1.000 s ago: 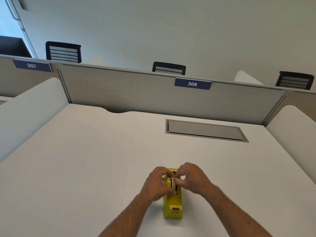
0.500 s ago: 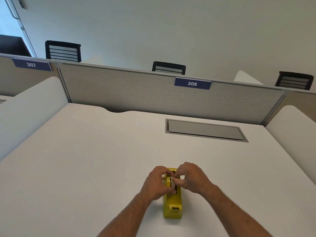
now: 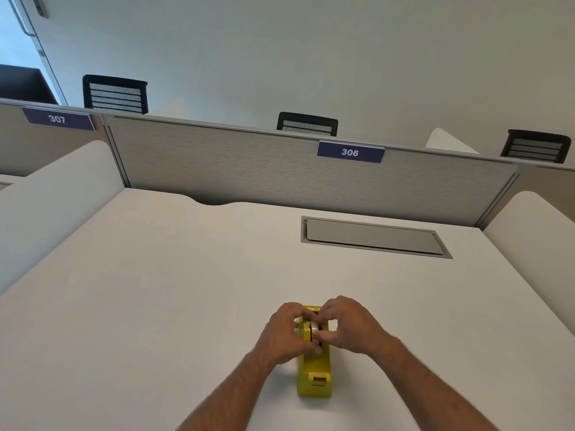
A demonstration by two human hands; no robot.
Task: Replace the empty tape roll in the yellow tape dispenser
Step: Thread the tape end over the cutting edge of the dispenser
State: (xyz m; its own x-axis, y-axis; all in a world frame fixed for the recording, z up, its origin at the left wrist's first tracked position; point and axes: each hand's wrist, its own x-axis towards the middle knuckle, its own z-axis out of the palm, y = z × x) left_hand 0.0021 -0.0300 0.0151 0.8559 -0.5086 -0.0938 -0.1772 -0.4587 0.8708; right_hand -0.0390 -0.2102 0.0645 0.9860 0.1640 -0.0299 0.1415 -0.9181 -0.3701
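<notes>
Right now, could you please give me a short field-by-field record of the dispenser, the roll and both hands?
dispenser: yellow tape dispenser, on the white desk, cutter end toward the person
roll: tape roll, in the dispenser's slot, mostly hidden by fingers
left hand: left hand, fingers curled on the roll and dispenser
right hand: right hand, pinches the roll
behind: closed cable hatch, sign 306

Only readable stuff here is two desk number tags. One says "306" in white on a dark blue tag point(image 3: 350, 152), clipped to the top edge of the grey partition point(image 3: 249, 169) straight ahead. The other says "307", same style of tag point(image 3: 58, 119), on the next partition point(image 3: 18, 144) over to the left. Nothing legible on the dispenser point(image 3: 314, 377) or anywhere else.
</notes>
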